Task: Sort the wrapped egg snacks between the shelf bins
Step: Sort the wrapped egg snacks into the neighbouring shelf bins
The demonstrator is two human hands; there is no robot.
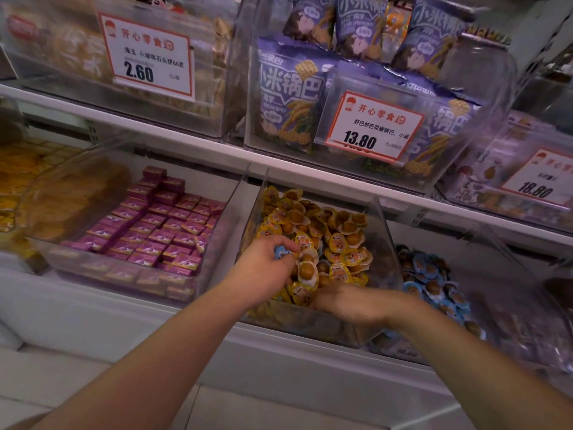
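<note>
A clear bin (383, 231) on the lower shelf holds a heap of yellow-wrapped egg snacks (328, 240). My left hand (266, 268) is inside its front left part and pinches a blue-wrapped egg snack (282, 252) between thumb and fingers. At the bin's front my right hand (344, 301) reaches into the yellow heap, fingers buried among the packets; what it holds is hidden. To the right, a second bin holds several blue-wrapped egg snacks (434, 283).
Left of the egg bin stands a bin of purple boxed snacks (161, 231). The upper shelf carries clear bins of purple bagged crisps (291, 88) with price tags (372, 125). A white shelf edge (279, 355) runs below the bins.
</note>
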